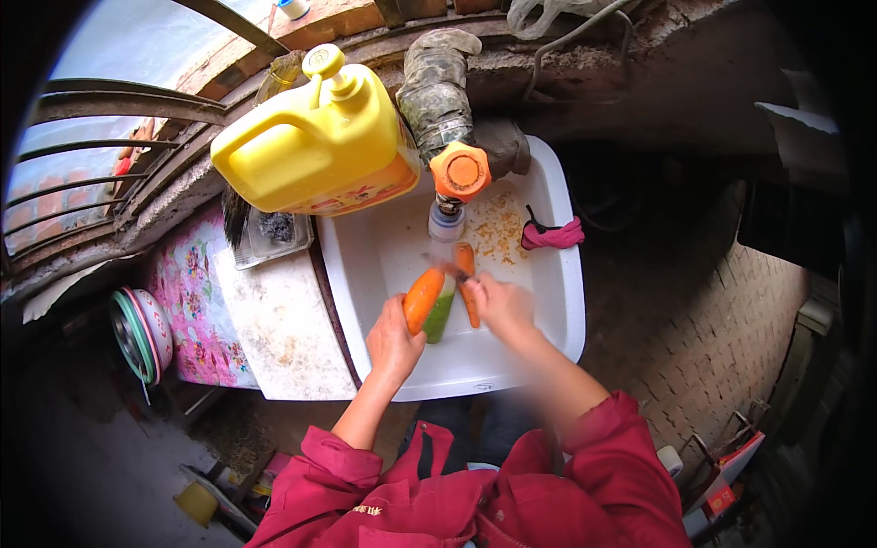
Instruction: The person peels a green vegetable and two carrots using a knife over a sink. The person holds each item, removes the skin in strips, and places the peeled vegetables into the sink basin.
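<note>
Over a white sink [411, 373], my left hand [396, 342] grips the lower end of a thick orange carrot [421, 296], its other end tilted up toward the tap. My right hand [505, 307], blurred by motion, holds a small bladed tool [445, 266]; whether it is a knife or a peeler is unclear. Its blade is close to the carrot's upper end; contact cannot be made out. A green vegetable piece [438, 318] lies in the sink, partly hidden behind the held carrot. Beside it rests a second carrot [466, 264], partly covered by my right hand and the tool.
An orange-knobbed tap [460, 170] on a wrapped pipe overhangs the basin. Orange scraps [499, 226] stick inside it; a pink cloth [552, 236] hangs over the right rim. At left stand a yellow pump jug [322, 144], a clear tray [270, 236] and a stained white board [288, 329].
</note>
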The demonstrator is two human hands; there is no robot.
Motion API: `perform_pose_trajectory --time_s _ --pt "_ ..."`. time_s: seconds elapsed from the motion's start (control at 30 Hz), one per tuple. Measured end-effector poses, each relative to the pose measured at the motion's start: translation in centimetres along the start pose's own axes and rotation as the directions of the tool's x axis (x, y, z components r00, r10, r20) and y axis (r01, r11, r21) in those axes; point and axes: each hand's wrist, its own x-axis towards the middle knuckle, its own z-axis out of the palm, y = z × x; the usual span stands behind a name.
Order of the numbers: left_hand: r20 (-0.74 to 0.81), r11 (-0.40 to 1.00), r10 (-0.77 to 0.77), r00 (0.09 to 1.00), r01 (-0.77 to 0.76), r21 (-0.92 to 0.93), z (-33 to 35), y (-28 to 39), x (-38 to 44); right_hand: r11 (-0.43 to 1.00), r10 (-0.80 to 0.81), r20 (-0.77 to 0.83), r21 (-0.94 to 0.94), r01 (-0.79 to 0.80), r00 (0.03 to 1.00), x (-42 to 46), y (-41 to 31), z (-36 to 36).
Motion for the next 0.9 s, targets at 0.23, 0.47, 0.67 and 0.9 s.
perform_pose_trajectory --time_s 0.23,0.47,0.67,0.9 --pt "-0.017 0.994 0.021 1.0 -0.019 0.106 -0.6 0.2 0.8 0.99 -0.014 -0.13 0.14 0.032 0.991 -1.8 -1.9 -0.8" --pt "-0.029 0.979 0.03 0.999 -0.023 0.201 -0.4 0.2 0.8 0.985 -0.109 -0.055 0.126 0.115 0.993 -2.2 -3.4 -0.9" --pt "0.006 0.97 0.051 0.999 -0.052 0.236 -0.1 -0.2 1.5 0.996 -0.068 -0.049 0.058 0.071 0.996 -2.0 -2.4 -0.3" --pt "0.189 0.932 -0.068 0.98 0.13 -0.339 -0.5 -0.6 1.8 0.971 0.166 -0.076 0.186 -0.149 0.983 0.1 1.9 0.4"
